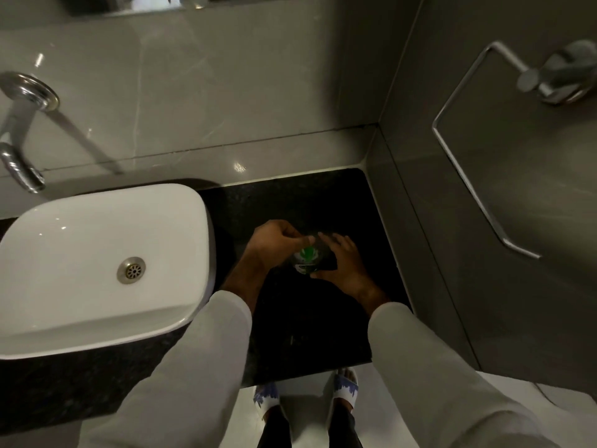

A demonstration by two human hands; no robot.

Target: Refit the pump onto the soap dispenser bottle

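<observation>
A clear soap dispenser bottle [307,258] with a green and white label stands on the black granite counter [290,202], seen from above. My left hand [274,245] is closed over its top, fingers pinching the pump [309,240], which is mostly hidden and shows only a sliver. My right hand [342,265] wraps the bottle's right side, fingers spread around it. Whether the pump sits fully in the bottle's neck I cannot tell.
A white basin [97,263] with a metal drain sits left of the bottle, and a chrome wall tap [19,156] hangs over it. A chrome towel ring [478,176] is on the right wall. My sandalled feet show below the counter edge.
</observation>
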